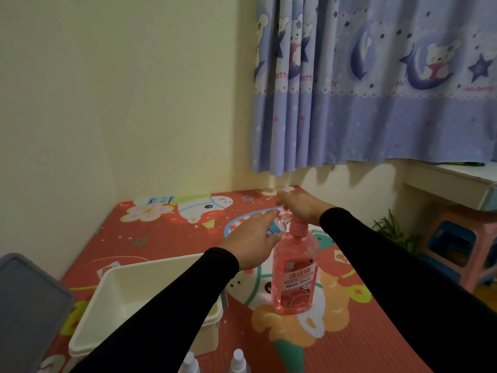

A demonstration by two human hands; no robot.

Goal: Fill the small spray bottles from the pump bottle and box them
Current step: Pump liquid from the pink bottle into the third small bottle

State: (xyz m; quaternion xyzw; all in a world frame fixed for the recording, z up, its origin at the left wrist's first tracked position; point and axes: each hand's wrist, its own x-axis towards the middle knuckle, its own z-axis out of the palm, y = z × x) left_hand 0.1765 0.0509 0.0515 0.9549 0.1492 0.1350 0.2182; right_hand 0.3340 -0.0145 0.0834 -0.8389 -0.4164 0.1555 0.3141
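A pink pump bottle (295, 275) with a red label stands upright on the patterned mat. My right hand (301, 208) lies flat on its pump head, fingers spread. My left hand (251, 239) grips a small clear spray bottle (279, 224) tilted toward the pump's nozzle, just left of the pump head. Two more small spray bottles stand at the bottom edge, one with a white cap (189, 362) and another (238, 360) beside it. A white plastic box (113, 297) sits open to the left, partly hidden under my left forearm.
A grey lid or bin (24, 305) is at the far left. The red cartoon mat (349, 332) covers the surface, which meets the wall at the back. A pink stool (462, 246), a plant and a white shelf are on the right under a blue curtain.
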